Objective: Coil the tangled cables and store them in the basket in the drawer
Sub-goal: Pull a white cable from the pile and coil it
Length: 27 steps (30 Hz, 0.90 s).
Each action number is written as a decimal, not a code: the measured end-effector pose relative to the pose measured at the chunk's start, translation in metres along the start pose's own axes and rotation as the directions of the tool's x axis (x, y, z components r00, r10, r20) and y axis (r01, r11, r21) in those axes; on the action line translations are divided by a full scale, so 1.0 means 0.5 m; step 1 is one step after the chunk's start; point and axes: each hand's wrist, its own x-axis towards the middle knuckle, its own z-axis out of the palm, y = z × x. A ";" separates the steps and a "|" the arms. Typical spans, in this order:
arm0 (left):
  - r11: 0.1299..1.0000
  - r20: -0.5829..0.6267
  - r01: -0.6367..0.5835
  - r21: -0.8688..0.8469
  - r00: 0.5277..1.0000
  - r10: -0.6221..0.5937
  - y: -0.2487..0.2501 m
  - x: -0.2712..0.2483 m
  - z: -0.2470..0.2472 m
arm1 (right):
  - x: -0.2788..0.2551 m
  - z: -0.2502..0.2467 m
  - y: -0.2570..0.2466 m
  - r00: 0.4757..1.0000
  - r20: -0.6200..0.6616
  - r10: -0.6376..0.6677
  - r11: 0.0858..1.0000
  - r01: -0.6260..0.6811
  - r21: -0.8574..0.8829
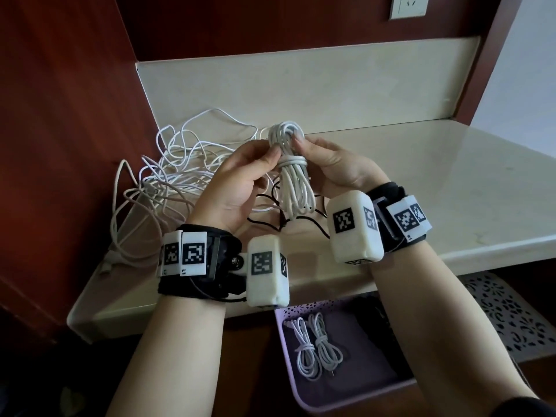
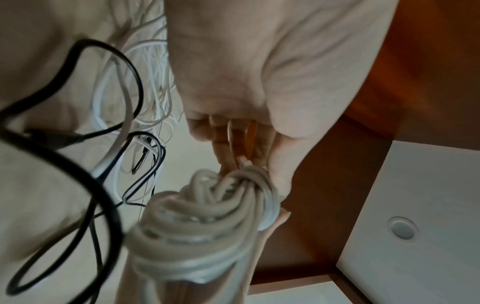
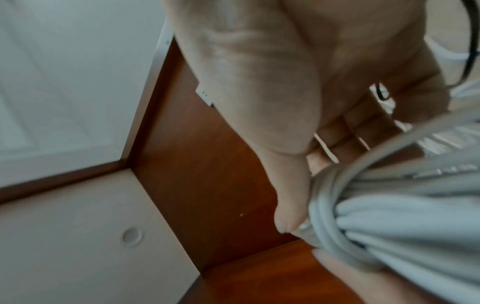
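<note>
Left hand (image 1: 237,179) and right hand (image 1: 331,164) both gripped the coiled cable (image 1: 293,176), fingers curled around it. Loose cables (image 1: 168,173) lay left of the left hand.

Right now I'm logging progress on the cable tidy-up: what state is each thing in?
Coiled white cable: bundled, wrapped round its middle, held above the counter.
Left hand: pinches the bundle.
Right hand: pinches the bundle's top.
Tangled white cables: loose on the counter.
Black cable: uncoiled on the counter.
Basket: holds two coiled cables.
Drawer: open, though little shows.
</note>
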 end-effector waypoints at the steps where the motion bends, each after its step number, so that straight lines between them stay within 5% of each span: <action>1: 1.000 -0.004 0.003 0.003 1.000 -0.003 0.004 -0.001 -0.001 | -0.002 0.006 -0.003 1.000 -0.012 -0.015 0.999 0.014 -0.051; 6: 0.997 -0.019 -0.023 0.076 1.000 0.024 0.027 -0.012 -0.020 | -0.025 0.030 -0.012 0.999 0.042 -0.009 0.987 0.016 -0.161; 15: 0.998 0.040 0.047 -0.050 0.998 -0.045 0.029 -0.083 -0.007 | -0.113 0.054 -0.011 0.976 0.219 0.000 0.991 0.028 -0.127; 22: 0.992 0.058 0.101 0.072 0.993 -0.106 0.028 -0.139 0.032 | -0.194 0.044 -0.019 0.954 0.298 0.020 0.998 0.000 -0.069; 27: 0.969 0.048 0.125 0.215 0.989 -0.138 0.042 -0.171 0.044 | -0.228 0.039 -0.036 0.932 0.327 0.155 0.972 -0.085 -0.220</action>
